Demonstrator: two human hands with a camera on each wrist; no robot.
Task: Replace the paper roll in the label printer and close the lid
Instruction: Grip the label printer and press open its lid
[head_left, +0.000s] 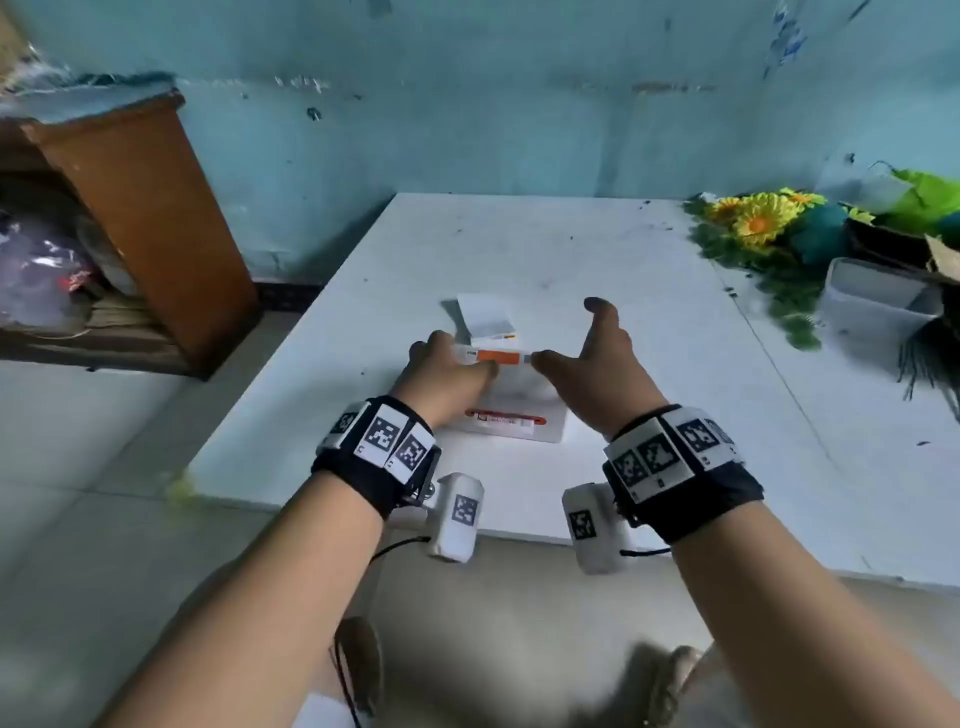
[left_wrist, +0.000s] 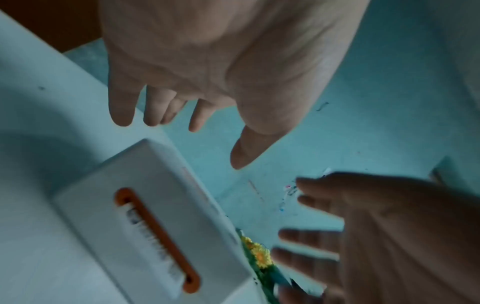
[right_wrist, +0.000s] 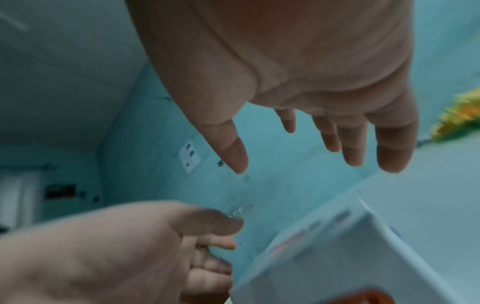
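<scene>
A white label printer (head_left: 519, 397) with an orange-rimmed slot (head_left: 506, 418) on its near face stands in the middle of the white table (head_left: 649, 338). An orange stripe (head_left: 498, 357) runs along its far top edge. My left hand (head_left: 457, 364) hovers over its left side, my right hand (head_left: 571, 335) over its right. The wrist views show both palms with straight fingers, holding nothing and clear of the printer (left_wrist: 155, 226) (right_wrist: 337, 257). A small white box (head_left: 485, 317) lies just behind the printer. I see no paper roll.
A brown wooden cabinet (head_left: 140, 208) stands on the floor to the left of the table. Artificial yellow flowers (head_left: 758, 223) and a white plastic container (head_left: 872, 306) crowd the table's right side. A teal wall (head_left: 467, 104) backs the table.
</scene>
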